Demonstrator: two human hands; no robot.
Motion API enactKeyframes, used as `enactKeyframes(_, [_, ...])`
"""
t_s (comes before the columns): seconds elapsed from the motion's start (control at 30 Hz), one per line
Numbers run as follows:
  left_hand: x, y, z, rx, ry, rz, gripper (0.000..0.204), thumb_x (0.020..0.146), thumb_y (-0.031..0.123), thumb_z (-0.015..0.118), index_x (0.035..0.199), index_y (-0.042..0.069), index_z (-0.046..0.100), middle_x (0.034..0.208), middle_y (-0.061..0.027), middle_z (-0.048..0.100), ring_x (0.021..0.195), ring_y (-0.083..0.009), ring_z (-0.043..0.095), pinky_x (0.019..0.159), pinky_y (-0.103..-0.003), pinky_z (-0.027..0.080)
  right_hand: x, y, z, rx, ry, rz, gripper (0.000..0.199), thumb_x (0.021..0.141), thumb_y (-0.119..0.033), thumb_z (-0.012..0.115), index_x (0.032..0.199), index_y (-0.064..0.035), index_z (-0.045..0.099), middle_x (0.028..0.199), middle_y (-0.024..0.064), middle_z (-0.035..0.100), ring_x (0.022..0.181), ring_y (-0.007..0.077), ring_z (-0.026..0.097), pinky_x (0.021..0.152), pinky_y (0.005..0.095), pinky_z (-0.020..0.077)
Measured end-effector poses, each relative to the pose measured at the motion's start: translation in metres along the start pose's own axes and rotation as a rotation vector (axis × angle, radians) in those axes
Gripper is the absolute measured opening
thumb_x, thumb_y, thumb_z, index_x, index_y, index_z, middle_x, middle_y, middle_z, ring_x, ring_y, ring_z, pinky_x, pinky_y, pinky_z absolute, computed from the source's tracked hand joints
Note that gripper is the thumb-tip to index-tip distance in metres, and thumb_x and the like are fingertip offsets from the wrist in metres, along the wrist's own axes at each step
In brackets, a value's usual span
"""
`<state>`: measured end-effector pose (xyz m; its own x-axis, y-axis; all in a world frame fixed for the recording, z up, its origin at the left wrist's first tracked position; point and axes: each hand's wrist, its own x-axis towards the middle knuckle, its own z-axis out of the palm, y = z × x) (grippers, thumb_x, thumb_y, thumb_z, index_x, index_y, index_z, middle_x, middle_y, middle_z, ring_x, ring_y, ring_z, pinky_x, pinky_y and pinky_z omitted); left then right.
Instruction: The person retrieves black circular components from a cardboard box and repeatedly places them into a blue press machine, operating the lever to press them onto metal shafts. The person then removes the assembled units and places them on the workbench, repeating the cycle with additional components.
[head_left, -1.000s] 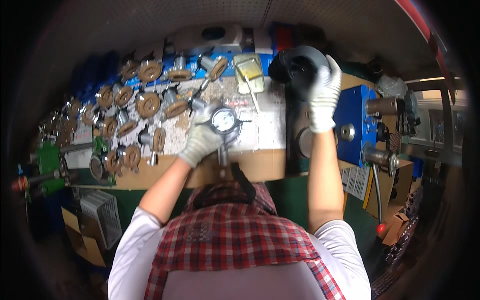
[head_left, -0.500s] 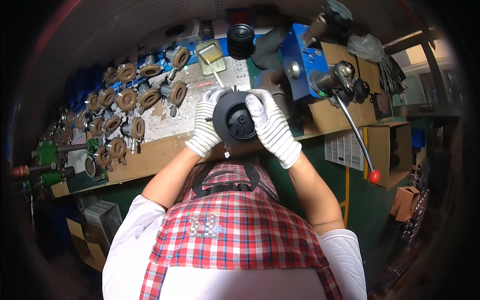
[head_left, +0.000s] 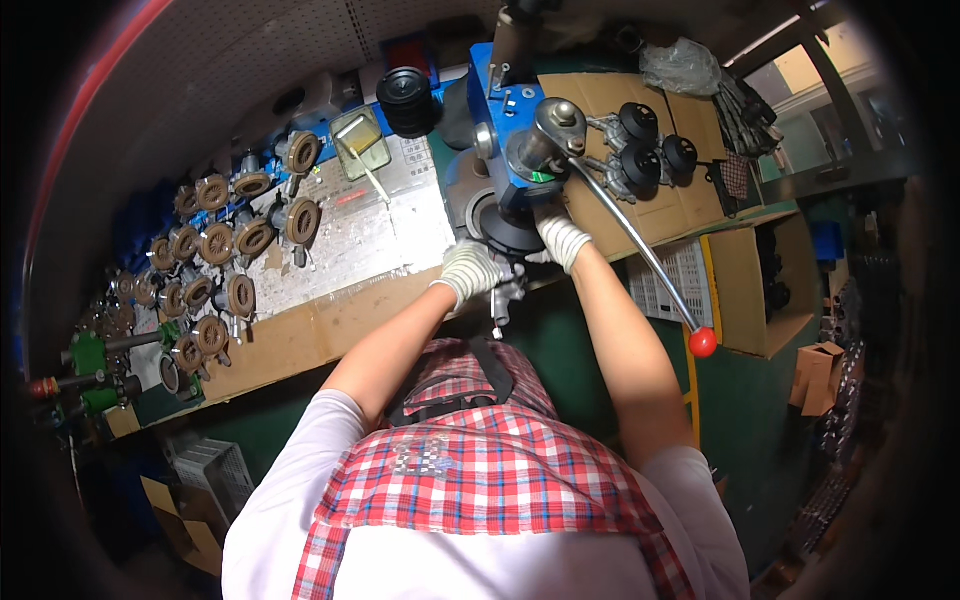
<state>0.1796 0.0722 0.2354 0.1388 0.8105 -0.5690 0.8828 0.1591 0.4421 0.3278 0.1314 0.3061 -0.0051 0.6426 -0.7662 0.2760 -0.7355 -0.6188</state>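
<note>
Facing me is the workbench (head_left: 310, 325), its front edge covered in brown cardboard. The blue press (head_left: 493, 85) stands upright on it, slightly right of centre. Its metal lever (head_left: 638, 242) slopes down to the right, past the bench edge. Metal units with brown rings (head_left: 216, 243) occupy the left side in rows; black-capped units (head_left: 640, 165) lie to the right of the press. My left hand (head_left: 472, 270), in a striped glove, is closed, with bent fingers around the grey metal housing at the bench's front edge. My right hand (head_left: 562, 240), also gloved, is at the right side of the black round part; its fingers are partly hidden, so I cannot tell how far they are closed. The black round part (head_left: 512, 236) sits below the press head, just above the grey metal housing (head_left: 503, 303). The red knob (head_left: 704, 342) tips the lever.
</note>
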Motion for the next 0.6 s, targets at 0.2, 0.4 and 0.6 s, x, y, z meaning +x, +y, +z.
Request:
enactKeyframes(0.2, [0.052,-0.004,-0.009,-0.279,0.664,0.514,0.065,0.073,0.040,0.084,0.125,0.007,0.061,0.119,-0.0145,0.068,0.110,-0.0329,0.063,0.101,-0.040,0.048,0.055,0.006,-0.002,-0.984,0.204,-0.294,0.041,0.103,-0.027,0.044,0.130,-0.0001,0.057,0.132,0.0149,0.065,0.121,0.0261,0.062,0.101,0.0405,0.0499])
enactKeyframes(0.4, [0.093,-0.013,-0.003,-0.328,0.468,0.443,0.063,0.075,0.028,0.083,0.128,0.005,0.059,0.126,-0.0136,0.066,0.115,-0.0284,0.061,0.104,-0.037,0.047,0.119,0.053,-0.010,-1.828,1.154,-1.036,0.041,0.101,-0.027,0.044,0.129,0.0000,0.059,0.130,0.0138,0.067,0.121,0.0234,0.062,0.108,0.0366,0.0450])
enactKeyframes(0.6, [0.095,-0.039,0.004,-0.213,0.564,0.420,0.080,0.065,0.036,0.089,0.131,0.006,0.056,0.125,-0.0170,0.064,0.116,-0.0325,0.059,0.104,-0.041,0.046,0.152,0.074,-0.009,-1.836,0.558,-1.173,0.032,0.101,-0.031,0.047,0.111,-0.0080,0.067,0.108,0.0060,0.072,0.096,0.0226,0.067,0.091,0.0437,0.0538])
